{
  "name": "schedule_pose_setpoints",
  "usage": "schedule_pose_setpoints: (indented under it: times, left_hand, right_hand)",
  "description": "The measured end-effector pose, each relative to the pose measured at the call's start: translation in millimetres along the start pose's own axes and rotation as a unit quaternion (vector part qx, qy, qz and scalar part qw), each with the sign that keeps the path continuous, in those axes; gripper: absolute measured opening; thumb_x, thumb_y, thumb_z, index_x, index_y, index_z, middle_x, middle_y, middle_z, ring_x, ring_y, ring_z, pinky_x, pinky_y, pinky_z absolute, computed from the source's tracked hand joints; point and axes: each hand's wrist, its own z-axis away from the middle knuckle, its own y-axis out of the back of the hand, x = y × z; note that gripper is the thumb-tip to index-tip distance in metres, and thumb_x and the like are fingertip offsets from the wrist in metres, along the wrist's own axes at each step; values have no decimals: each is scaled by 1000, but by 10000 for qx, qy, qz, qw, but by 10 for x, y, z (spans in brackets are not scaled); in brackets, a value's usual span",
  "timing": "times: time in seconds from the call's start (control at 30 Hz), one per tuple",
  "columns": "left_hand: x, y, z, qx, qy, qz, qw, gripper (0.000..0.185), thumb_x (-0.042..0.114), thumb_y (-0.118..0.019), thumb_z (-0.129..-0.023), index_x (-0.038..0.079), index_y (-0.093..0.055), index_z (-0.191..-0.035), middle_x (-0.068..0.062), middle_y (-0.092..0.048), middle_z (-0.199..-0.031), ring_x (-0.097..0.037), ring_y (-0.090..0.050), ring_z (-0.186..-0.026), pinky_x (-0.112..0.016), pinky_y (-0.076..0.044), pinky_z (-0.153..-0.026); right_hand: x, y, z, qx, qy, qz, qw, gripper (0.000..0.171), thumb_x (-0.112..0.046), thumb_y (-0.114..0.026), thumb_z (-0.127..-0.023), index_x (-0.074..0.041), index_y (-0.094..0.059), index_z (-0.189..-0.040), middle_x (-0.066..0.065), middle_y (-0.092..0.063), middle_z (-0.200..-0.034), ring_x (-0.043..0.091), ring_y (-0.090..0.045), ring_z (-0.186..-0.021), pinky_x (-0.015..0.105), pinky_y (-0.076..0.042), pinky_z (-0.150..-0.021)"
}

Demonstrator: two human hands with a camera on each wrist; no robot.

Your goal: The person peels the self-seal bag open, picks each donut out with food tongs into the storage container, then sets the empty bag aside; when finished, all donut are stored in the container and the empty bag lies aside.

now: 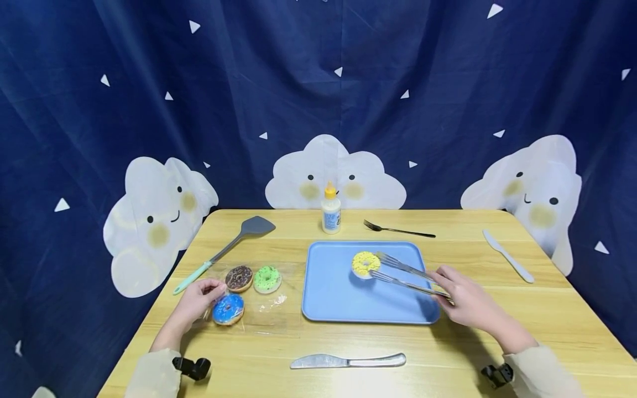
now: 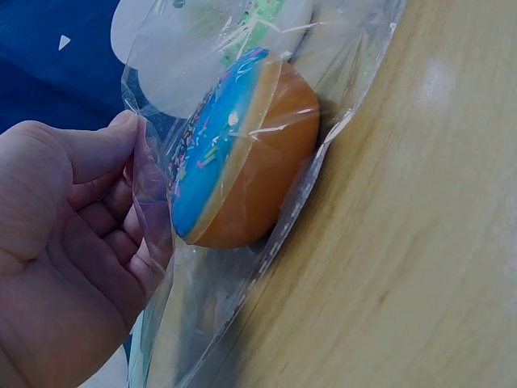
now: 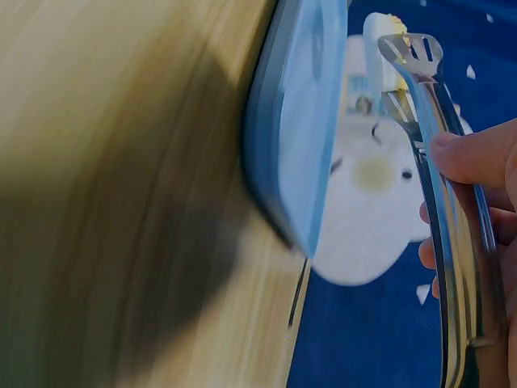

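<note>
My left hand [image 1: 199,301] pinches the edge of a clear plastic bag [image 2: 157,218] between thumb and fingers. Seen through the film are a blue-iced toy donut [image 1: 222,315] nearest that hand, a chocolate one [image 1: 231,275] and a green one [image 1: 260,282]. In my right hand [image 1: 465,298] is a pair of metal tongs [image 1: 410,286], thumb on one arm and fingers on the other. The tong tips hold a yellow-iced donut [image 1: 365,257], raised above the blue tray [image 1: 333,293]. In the right wrist view the donut [image 3: 386,52] is partly hidden behind the tong heads.
A grey spatula [image 1: 256,225] with a mint handle lies behind the bag. Behind the tray are a white bottle [image 1: 330,214] with a yellow cap and a black fork [image 1: 398,229]. A metal knife [image 1: 348,361] lies in front, a pale knife [image 1: 507,256] at the right.
</note>
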Motion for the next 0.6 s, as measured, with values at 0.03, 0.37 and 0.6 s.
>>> schedule_pose_setpoints:
  times: [0.03,0.37,0.6]
  left_hand:
    - [-1,0,0,11,12,10,10000,37,29,-59,-92,-6,-60,-106,-12,-61,-97,-15,-56,-83,-24,-50,-70]
    - [-5,13,9,20,-41,-10,10000,38,29,-59,-92,-6,-60,-106,-13,-61,-97,-15,-56,-82,-25,-49,-69]
    - [2,-3,3,17,-24,33,10000,38,30,-59,-92,-6,-60,-106,-12,-61,-94,-16,-55,-81,-26,-49,-68]
  right_hand:
    - [28,20,32,20,-83,51,10000,48,-3,-74,-65,3,-62,-111,1,-49,-88,1,-37,-65,19,-36,-51]
    - [161,39,176,54,-655,597,9960,45,-7,-77,-64,1,-63,-105,-1,-47,-84,6,-37,-60,22,-32,-46]
    - [207,-47,194,-81,-889,606,9942,43,-8,-77,-66,3,-63,-105,0,-47,-82,7,-37,-61,24,-34,-49]
